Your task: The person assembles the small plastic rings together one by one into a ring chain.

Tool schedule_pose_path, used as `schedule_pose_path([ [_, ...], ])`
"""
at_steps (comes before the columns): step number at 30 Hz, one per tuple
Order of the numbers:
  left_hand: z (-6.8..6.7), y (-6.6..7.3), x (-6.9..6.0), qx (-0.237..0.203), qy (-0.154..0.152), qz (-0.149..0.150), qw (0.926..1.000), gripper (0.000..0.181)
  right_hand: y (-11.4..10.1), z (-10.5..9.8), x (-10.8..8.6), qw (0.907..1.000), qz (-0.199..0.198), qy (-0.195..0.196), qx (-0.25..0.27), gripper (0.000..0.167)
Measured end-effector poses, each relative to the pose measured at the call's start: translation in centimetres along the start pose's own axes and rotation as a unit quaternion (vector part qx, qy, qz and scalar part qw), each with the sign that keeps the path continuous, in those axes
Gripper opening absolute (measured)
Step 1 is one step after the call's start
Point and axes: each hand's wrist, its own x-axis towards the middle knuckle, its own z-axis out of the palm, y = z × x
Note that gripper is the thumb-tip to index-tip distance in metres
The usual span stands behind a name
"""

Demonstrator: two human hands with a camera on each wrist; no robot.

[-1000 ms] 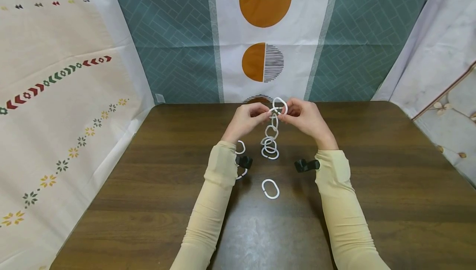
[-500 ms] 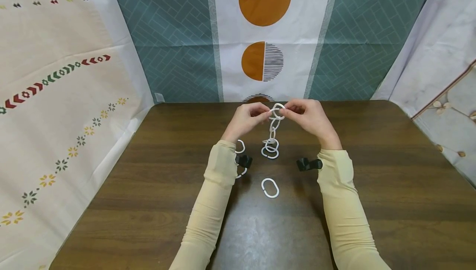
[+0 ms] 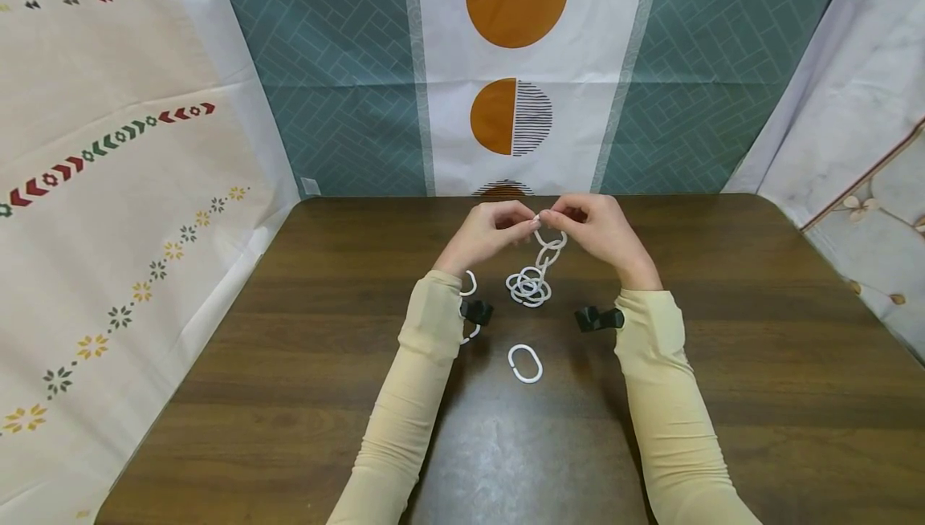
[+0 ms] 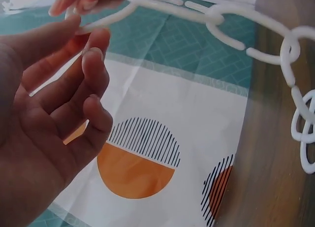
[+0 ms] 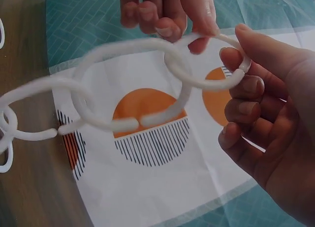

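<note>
Beyond the loose link, my left hand and right hand both pinch the white chain by its end ring; its lower links lie heaped nearer that loose link.

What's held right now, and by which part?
The end link of the white chain: left hand and right hand both pinch its rim, at the free end.

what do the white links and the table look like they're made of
The white links look like plastic, smooth with a soft sheen and even colour. The table could be wood or wood-look laminate, satin: brown streaky grain, with a pale glare.
</note>
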Motion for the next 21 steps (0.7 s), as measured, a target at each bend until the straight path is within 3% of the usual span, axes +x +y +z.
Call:
schedule_pose_path([
  [6, 0.1, -0.1, 0.0, -0.029, 0.036, 0.018, 0.9988, 0.016, 0.6, -0.2, -0.1, 0.9991, 0.029, -0.032, 0.0, 0.019],
  [11, -0.1, -0.1, 0.0, -0.08, 0.071, 0.007, 0.9943, 0.018, 1.1, -0.3, 0.1, 0.9983, 0.022, -0.053, -0.008, 0.016],
  [21, -0.3, -0.1, 0.2, -0.086, 0.076, -0.008, 0.9933, 0.017, 1.0, -0.3, 0.1, 0.9993, 0.021, -0.029, -0.008, 0.015],
])
